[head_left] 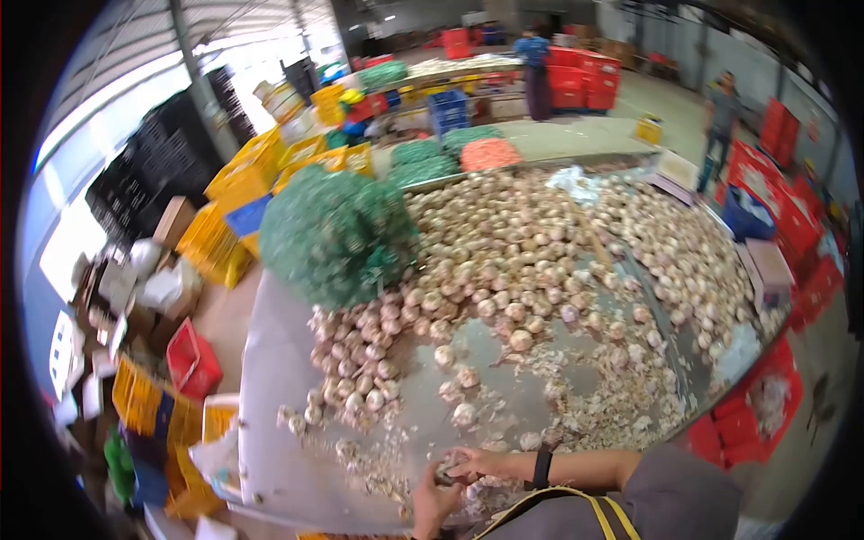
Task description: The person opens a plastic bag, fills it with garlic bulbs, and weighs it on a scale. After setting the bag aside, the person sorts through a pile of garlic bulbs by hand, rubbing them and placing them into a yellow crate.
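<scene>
At the near edge of the table, my left hand [431, 500] and my right hand [479, 463] meet around a garlic bulb [445, 472], which the fingers largely cover. Both hands are closed, the left below and to the left, the right reaching in from the right with a black band on its wrist. Loose papery skins [378, 472] and a few single bulbs lie on the metal table [288, 378] around them. Farther back spreads a large heap of garlic bulbs [504, 243]. A bulging green mesh sack [333, 236] stands at the heap's left.
Yellow crates [216, 243] and cardboard boxes line the left floor. Red crates [756, 405] sit by the table's right side, where a divider [661, 333] runs along the top. Two people stand farther off, one by stacked red crates [583, 79], the other at the right.
</scene>
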`<state>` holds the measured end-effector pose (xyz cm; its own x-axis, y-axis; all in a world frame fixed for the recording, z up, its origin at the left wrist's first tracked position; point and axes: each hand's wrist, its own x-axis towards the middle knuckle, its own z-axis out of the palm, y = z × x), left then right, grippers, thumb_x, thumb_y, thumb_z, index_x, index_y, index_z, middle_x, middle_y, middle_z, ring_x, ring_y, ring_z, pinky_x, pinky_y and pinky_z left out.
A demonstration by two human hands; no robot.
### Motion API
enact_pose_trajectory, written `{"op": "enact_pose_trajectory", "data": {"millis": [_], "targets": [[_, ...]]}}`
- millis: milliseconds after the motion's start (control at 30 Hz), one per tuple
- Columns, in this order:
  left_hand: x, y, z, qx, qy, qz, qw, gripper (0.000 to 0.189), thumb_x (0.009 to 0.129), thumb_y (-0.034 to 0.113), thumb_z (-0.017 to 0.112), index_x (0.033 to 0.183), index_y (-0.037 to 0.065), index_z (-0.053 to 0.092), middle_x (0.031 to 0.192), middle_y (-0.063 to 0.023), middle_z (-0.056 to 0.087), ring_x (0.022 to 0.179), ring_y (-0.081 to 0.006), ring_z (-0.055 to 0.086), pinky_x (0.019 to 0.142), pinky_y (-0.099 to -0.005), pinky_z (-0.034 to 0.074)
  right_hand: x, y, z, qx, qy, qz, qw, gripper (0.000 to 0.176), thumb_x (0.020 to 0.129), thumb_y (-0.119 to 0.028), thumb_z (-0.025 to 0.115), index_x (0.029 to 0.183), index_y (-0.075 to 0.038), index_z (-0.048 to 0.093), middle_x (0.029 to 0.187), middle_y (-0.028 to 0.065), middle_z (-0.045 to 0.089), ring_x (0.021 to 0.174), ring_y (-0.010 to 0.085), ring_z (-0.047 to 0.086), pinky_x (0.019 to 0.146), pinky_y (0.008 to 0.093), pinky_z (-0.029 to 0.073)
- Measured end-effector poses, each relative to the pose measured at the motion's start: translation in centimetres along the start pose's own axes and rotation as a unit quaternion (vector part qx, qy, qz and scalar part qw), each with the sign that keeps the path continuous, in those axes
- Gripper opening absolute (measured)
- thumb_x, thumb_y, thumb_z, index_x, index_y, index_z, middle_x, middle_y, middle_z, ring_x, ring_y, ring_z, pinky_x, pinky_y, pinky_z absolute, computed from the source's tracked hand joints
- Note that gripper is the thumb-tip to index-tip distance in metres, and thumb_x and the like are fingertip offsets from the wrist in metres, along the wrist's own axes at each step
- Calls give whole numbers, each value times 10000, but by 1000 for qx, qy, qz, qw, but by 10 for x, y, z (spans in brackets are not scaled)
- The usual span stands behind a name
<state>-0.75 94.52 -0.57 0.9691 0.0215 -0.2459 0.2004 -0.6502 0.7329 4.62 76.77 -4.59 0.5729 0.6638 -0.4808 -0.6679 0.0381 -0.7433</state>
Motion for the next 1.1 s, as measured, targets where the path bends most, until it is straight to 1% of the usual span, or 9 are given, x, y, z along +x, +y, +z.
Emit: {"op": "enact_pose_trajectory", "data": {"millis": [133, 267, 300, 500, 633, 900, 967, 1033, 1100], "targets": [[-39, -89, -38, -80, 252, 11, 964, 386, 771, 121, 762, 1113, 39, 603, 857, -58, 658, 802, -146, 623, 735, -311, 519, 15, 13, -10, -62, -128, -74, 987, 466, 993, -234, 591, 1412, -81, 460, 1243, 99, 629, 964, 170, 645, 798, 284, 539], [-100, -182, -113, 44, 472, -144, 869, 445, 813, 101, 722, 1205, -11, 543, 1039, -180, 648, 878, -295, 628, 802, -378, 512, 25, 5, -37, -7, -77, 57, 995, 414, 982, -194, 588, 1366, -65, 503, 1230, 90, 650, 1008, 162, 644, 862, 321, 533], [-119, -202, -129, 41, 479, -252, 840, 488, 821, 127, 729, 1243, -12, 527, 1099, -209, 638, 930, -323, 630, 846, -382, 509, 24, 1, -45, -13, -47, 50, 998, 386, 985, -190, 579, 1346, -65, 523, 1215, 87, 656, 1003, 160, 642, 866, 328, 534], [-163, -329, -187, 345, 421, -283, 789, 627, 872, 188, 695, 1417, 19, 436, 1408, -236, 464, 1169, -306, 571, 922, -373, 515, 1, -53, -84, -31, 79, 37, 996, 380, 950, -202, 647, 1292, -60, 560, 1160, 86, 679, 924, 130, 656, 782, 272, 546], [-58, -292, -216, 68, 474, -98, 873, 604, 920, 229, 657, 1457, 96, 414, 1338, -145, 534, 996, -294, 613, 835, -362, 544, -3, -90, -131, -61, 123, 6, 990, 370, 952, -209, 643, 1285, -68, 566, 1145, 85, 682, 934, 136, 659, 787, 284, 548], [195, -249, -225, -120, 279, -305, 903, 725, 914, 468, 628, 1517, 214, 316, 1086, -181, 594, 687, -230, 648, 412, -354, 512, 25, -187, -258, -81, 318, -120, 937, 477, 927, -212, 660, 1352, -62, 504, 1153, 111, 660, 975, 177, 655, 805, 325, 540], [237, -228, -227, -160, 242, -338, 895, 717, 915, 505, 603, 1515, 219, 331, 1139, -208, 611, 838, -313, 679, 581, -420, 576, 42, -210, -296, -173, 401, -130, 890, 457, 935, -217, 655, 1345, -79, 510, 1206, 99, 648, 1003, 161, 648, 779, 340, 548], [304, -336, -197, 85, 374, -95, 918, 724, 902, 521, 611, 1499, 200, 356, 1209, -263, 597, 1034, -411, 638, 828, -478, 549, 62, -231, -330, -237, 423, -157, 860, 530, 918, -247, 669, 1380, -63, 487, 1283, 122, 603, 1116, 226, 611, 882, 367, 509], [310, -262, -197, 106, 282, -131, 945, 741, 889, 522, 625, 1488, 170, 369, 1227, -284, 584, 1095, -441, 598, 903, -484, 505, 90, -252, -351, -292, 435, -174, 834, 533, 924, -257, 663, 1382, -54, 484, 1300, 127, 594, 1144, 240, 599, 913, 372, 498]]}}
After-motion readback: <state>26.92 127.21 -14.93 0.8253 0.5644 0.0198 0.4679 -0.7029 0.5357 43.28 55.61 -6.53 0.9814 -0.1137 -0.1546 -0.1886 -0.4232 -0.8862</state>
